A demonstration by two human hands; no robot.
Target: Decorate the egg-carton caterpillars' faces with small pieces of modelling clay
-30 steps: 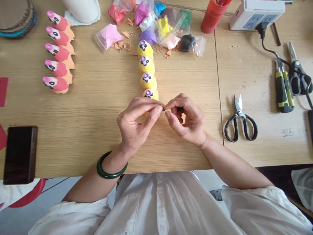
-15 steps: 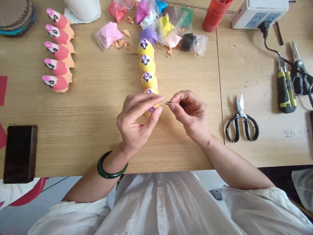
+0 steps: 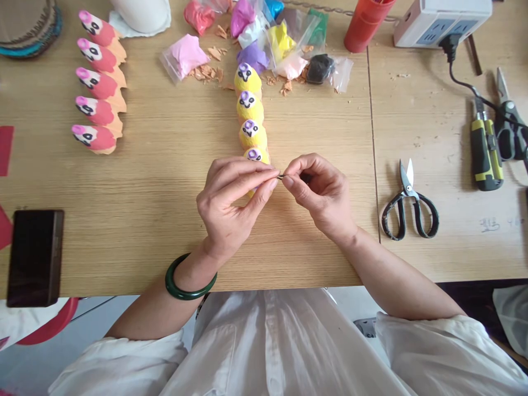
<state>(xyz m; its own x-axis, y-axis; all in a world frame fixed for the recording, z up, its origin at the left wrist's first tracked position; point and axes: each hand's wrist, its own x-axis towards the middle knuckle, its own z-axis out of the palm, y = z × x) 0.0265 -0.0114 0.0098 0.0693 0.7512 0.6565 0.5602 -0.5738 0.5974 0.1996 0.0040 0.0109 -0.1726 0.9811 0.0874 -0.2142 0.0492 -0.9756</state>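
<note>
My right hand (image 3: pixel 319 190) pinches a thin dark strand (image 3: pixel 281 176), seemingly black clay, between thumb and forefinger. A dark lump (image 3: pixel 306 177) shows behind its curled fingers. From the other side my left hand (image 3: pixel 233 195) meets the strand's tip with thumb and fingertips closed on it; a green bangle (image 3: pixel 190 294) circles that wrist. Just beneath the left fingers runs a yellow egg-carton caterpillar (image 3: pixel 252 133) with small faces and purple rings on its bumps. Its nearest bump is mostly covered by the left hand.
A pink bumpy strip (image 3: pixel 99 85) lies at left, above a phone (image 3: pixel 35 258). Bagged clay, including black clay (image 3: pixel 320 69), sits at the back with orange scraps. Scissors (image 3: pixel 408 201), a yellow-black cutter (image 3: pixel 487 148), a red cup (image 3: pixel 367 25) and a power socket box (image 3: pixel 443 25) stand right.
My left fingertips have moved right and drawn together onto the strand's tip; the gap between the hands has closed. My right hand keeps its pinch, almost still.
</note>
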